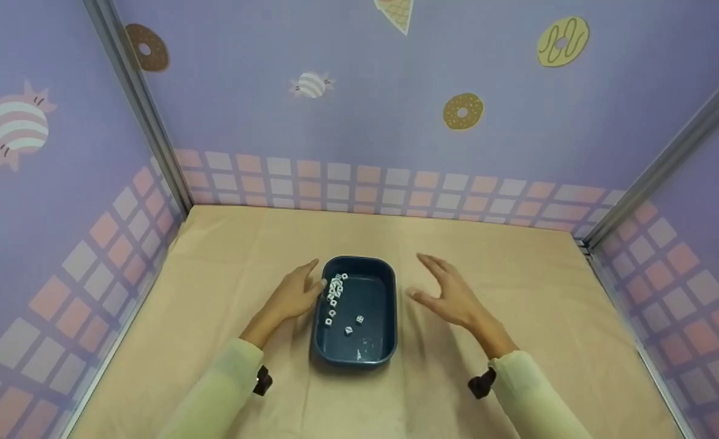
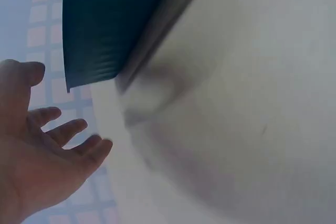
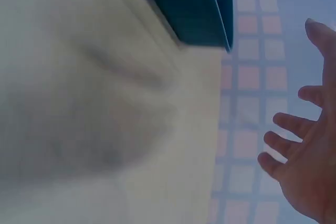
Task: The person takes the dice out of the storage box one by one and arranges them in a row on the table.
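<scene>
A dark blue rectangular tray (image 1: pixel 368 353) with raised walls rests on the table in the head view. White dice (image 1: pixel 335 289) cluster along its left side, and two more lie apart nearer the front. My left hand (image 1: pixel 292 292) is beside the left wall, its thumb close to the rim; the left wrist view shows a gap between its fingers (image 2: pixel 68 129) and the tray. To the right of the tray, my right hand (image 1: pixel 454 299) hovers with fingers spread, holding nothing. The right wrist view shows that hand apart from the tray wall (image 3: pixel 184 9).
A beige cloth (image 1: pixel 518 274) covers the table. Purple walls (image 1: pixel 371 103) with sweets and pink-white checks enclose the back and both sides, with grey metal posts (image 1: pixel 146 116) at the corners. Each wrist wears a dark device (image 1: pixel 482 383).
</scene>
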The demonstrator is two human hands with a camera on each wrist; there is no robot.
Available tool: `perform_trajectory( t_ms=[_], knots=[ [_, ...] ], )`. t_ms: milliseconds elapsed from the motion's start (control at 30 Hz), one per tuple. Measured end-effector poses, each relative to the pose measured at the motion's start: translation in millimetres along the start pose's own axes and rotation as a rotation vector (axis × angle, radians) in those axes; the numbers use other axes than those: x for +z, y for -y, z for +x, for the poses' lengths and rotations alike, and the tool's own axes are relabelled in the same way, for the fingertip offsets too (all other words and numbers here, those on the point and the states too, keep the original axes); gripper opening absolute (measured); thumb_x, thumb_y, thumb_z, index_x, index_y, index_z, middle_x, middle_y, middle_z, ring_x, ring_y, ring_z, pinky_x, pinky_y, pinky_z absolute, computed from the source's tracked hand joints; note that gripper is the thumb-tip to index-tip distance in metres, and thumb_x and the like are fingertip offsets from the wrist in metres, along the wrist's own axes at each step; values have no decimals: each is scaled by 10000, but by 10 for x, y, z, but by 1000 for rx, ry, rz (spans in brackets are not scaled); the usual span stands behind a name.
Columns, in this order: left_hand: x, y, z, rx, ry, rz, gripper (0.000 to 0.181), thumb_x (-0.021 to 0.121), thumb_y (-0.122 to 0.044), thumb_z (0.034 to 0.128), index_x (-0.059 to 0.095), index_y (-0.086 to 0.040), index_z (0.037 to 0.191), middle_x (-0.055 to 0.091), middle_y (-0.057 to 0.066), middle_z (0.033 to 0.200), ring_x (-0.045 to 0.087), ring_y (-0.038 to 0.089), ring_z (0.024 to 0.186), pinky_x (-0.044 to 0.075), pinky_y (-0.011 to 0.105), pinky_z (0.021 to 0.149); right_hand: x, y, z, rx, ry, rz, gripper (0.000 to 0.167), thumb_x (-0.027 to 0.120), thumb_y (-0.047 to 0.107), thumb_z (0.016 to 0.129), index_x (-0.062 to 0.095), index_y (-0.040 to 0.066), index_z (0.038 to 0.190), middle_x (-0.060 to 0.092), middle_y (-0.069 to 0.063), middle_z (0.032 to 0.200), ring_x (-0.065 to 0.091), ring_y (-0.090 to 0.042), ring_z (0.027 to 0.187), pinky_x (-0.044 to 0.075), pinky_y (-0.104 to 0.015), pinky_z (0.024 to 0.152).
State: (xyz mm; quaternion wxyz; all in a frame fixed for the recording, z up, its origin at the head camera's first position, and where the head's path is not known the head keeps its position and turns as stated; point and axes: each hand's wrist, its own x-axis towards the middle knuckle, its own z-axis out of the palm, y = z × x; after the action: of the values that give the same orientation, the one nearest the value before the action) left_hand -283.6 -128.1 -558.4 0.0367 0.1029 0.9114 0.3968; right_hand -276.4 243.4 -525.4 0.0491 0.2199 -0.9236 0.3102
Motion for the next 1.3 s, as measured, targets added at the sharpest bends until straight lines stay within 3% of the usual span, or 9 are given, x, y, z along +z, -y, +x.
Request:
perform_trajectory(
  t_ms=[167, 300, 500, 667, 933, 1300],
  knots=[
    [115, -80, 20, -125, 21, -295, 615, 499, -266, 1119, 315, -12, 1647, 451, 262, 1602, 463, 440, 1463, 376, 577, 1206, 291, 245, 171, -53, 59, 96, 809, 810, 484, 924, 505, 136, 1587, 541, -107, 1548, 515, -344, 1419, 425, -582, 1166],
    [179, -98, 33, -186, 43, -378, 594, 463, -265, 1125, 308, -56, 1659, 435, 241, 1617, 424, 417, 1497, 328, 566, 1238, 538, 398, 282, -101, 105, 137, 714, 842, 366, 921, 577, 58, 1508, 617, -130, 1419, 616, -347, 1285, 511, -509, 1099],
    [241, -17, 56, -199, 41, -469, 537, 443, -191, 1128, 351, -107, 1651, 448, 230, 1606, 437, 425, 1484, 379, 593, 1200, 786, 540, 375, -128, 154, 116, 557, 854, 297, 915, 675, 13, 1359, 672, -117, 1250, 669, -295, 1152, 557, -454, 1028],
    [261, 110, 60, -186, 54, -523, 531, 462, -190, 1130, 377, -181, 1653, 465, 209, 1601, 463, 416, 1465, 404, 600, 1180, 934, 555, 393, -138, 181, 44, 436, 844, 268, 920, 726, -7, 1238, 687, -80, 1132, 700, -278, 1070, 587, -424, 965],
    [272, 299, 77, -62, 106, -605, 525, 521, -200, 1130, 400, -147, 1638, 477, 204, 1586, 492, 388, 1448, 450, 545, 1159, 1083, 510, 304, -142, 161, -102, 302, 854, 259, 900, 764, 71, 1119, 695, -17, 1037, 675, -179, 955, 590, -397, 905],
    [295, 348, 61, -17, 31, -562, 526, 567, -213, 1113, 446, -120, 1616, 493, 175, 1592, 430, 401, 1497, 354, 583, 1219, 1185, 531, 279, -197, 156, -402, 249, 838, 321, 885, 754, 116, 998, 650, 8, 915, 614, -184, 836, 572, -396, 781]
  ],
)
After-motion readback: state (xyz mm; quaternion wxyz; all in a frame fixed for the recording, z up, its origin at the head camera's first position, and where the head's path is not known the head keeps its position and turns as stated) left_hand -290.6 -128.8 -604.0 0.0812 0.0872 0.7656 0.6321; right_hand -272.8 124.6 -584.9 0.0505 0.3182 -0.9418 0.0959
